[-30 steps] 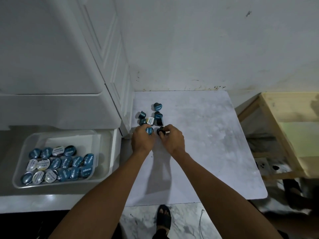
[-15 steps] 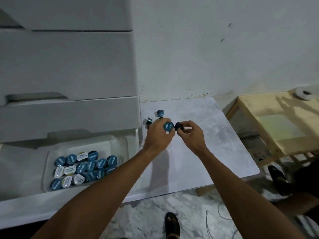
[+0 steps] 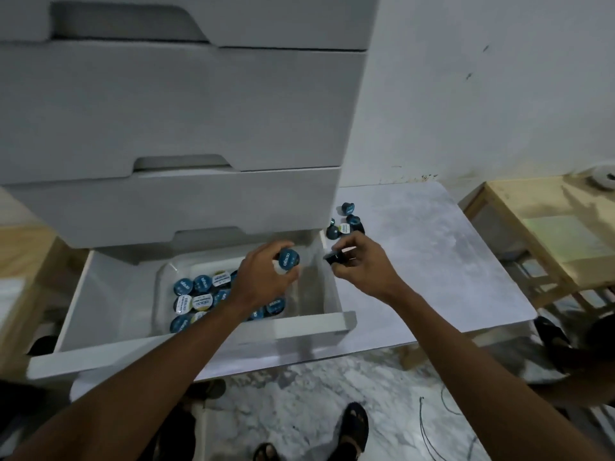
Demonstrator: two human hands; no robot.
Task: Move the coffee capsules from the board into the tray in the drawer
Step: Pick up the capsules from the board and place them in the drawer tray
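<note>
The left hand (image 3: 263, 281) grips a blue capsule (image 3: 289, 259), foil lid up, directly over the tray (image 3: 161, 294) in the open drawer (image 3: 199, 349). Bare tray floor lies at its 5 o'clock, so this nearer hand likely lets go first. The right hand (image 3: 362, 266) pinches a dark capsule (image 3: 332, 258), held sideways with its axis toward 9 o'clock, above the drawer's right wall, with the tray at its 8 o'clock. Leftover capsules (image 3: 346, 221) sit on the board (image 3: 449, 261) at that hand's 12 o'clock.
</note>
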